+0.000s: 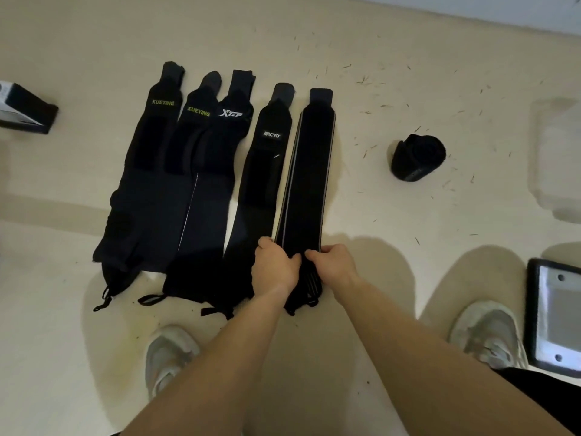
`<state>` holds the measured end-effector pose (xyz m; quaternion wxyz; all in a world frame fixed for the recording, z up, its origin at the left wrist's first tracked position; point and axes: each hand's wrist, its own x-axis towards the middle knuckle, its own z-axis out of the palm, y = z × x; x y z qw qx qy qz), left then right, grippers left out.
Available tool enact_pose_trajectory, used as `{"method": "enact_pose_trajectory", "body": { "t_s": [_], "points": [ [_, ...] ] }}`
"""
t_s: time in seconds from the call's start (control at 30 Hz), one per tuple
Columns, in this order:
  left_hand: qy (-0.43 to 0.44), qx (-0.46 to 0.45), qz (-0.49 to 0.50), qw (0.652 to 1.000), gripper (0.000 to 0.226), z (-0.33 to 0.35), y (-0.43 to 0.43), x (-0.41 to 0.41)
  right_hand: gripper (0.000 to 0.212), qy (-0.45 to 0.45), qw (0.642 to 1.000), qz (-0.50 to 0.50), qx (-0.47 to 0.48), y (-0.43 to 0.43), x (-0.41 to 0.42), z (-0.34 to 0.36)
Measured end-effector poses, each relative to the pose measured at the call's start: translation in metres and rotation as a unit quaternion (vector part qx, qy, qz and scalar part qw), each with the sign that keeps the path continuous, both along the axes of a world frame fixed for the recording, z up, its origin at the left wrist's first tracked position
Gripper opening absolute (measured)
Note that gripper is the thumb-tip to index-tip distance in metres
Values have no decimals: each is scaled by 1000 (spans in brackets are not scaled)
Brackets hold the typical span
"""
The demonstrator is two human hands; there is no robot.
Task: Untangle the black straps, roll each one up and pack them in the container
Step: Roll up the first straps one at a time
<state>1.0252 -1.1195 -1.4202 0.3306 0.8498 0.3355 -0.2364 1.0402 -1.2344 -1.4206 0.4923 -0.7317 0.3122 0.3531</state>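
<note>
Five flat black straps point(151, 184), one rolled strap point(418, 157); left hand point(275, 267), right hand point(336, 262), fingers point(314, 255) tight around the rightmost strap point(309, 171).

A black box point(25, 110) sits at the floor's point(408, 73) left edge, a black-framed grey panel point(556, 313) (two small holes in it) at the right edge; thin dark slivers point(364, 80) litter the far side.

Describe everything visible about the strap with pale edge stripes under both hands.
The striped strap is black, fabric-looking, with thin pale lines along both long edges and a plain tab at its far end. It lies flat on the floor, rightmost in the row, beside the MCYO strap. The left hand and right hand pinch its near end, where it bunches.
</note>
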Motion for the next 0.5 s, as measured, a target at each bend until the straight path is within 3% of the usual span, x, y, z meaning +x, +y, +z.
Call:
{"method": "enact_pose_trajectory", "body": {
  "t_s": [0.13, 0.27, 0.5],
  "points": [
    [19, -37, 44, 998, 55, -3, -3, -4, 16, 20, 998, -49, 14, -3, -3, 0],
    [54, -108, 120, 985, 30, -9, -1, -8, 23, 28, 1000, 2, 7, -4, -11, 2],
    [70, -176, 134, 973, 25, 5, -4, -4, 30, 25, 998, 64, -12, -10, -18, 24]
  ]
}}
